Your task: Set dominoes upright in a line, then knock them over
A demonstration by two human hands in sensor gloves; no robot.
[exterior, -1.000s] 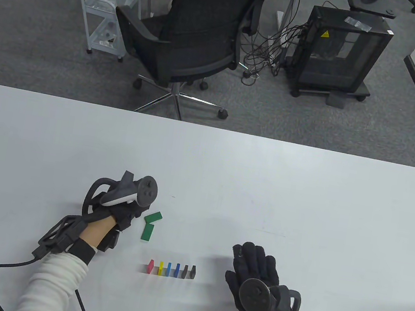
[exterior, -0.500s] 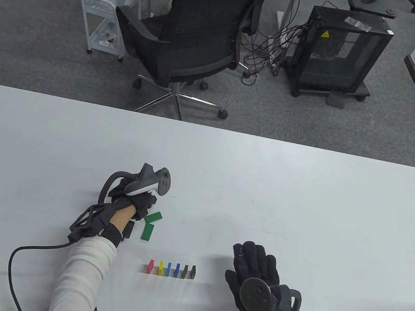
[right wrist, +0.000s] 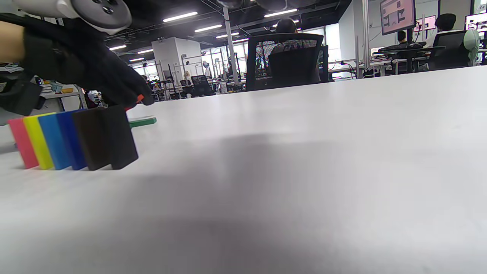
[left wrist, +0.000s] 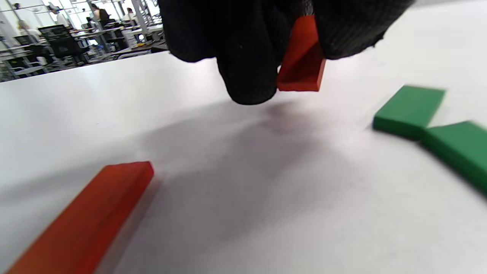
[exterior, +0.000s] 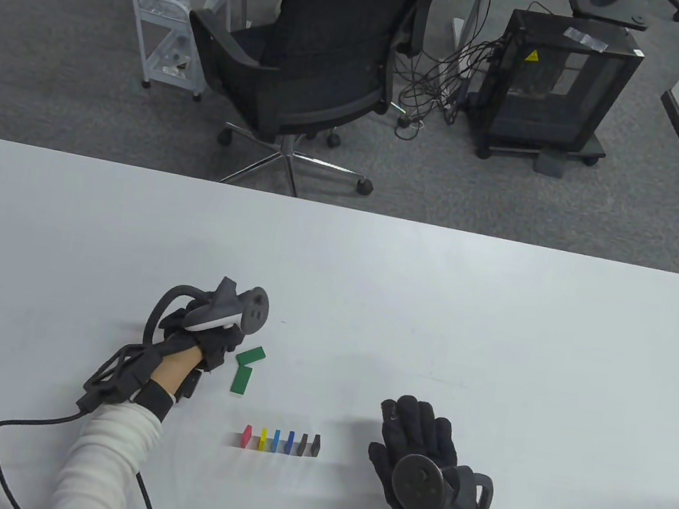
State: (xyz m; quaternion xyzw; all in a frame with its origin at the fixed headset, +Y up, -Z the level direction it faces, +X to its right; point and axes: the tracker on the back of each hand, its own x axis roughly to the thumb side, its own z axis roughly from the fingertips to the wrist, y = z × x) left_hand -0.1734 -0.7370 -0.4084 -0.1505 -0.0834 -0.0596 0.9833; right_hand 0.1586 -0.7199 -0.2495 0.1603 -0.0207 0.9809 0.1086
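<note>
Several dominoes [exterior: 281, 442] stand upright in a row near the front of the table: pink, yellow, two blue, two black [right wrist: 110, 139]. Two green dominoes [exterior: 251, 354] [exterior: 242, 379] lie flat just behind the row. My left hand [exterior: 218, 348] hovers left of the green ones and pinches a red domino [left wrist: 302, 61] a little above the table. A second red domino [left wrist: 83, 220] lies flat beneath that hand, hidden in the table view. My right hand [exterior: 414, 434] rests flat on the table right of the row, fingers straight, holding nothing.
The white table [exterior: 491, 356] stretches wide to the right and back. The left glove's cable [exterior: 0, 445] loops over the front left of the table. A black office chair [exterior: 317, 70] stands on the floor beyond the far edge.
My left hand reached away from me and to the right, then drew back a little toward the left. The right hand, the row and the green dominoes stayed put.
</note>
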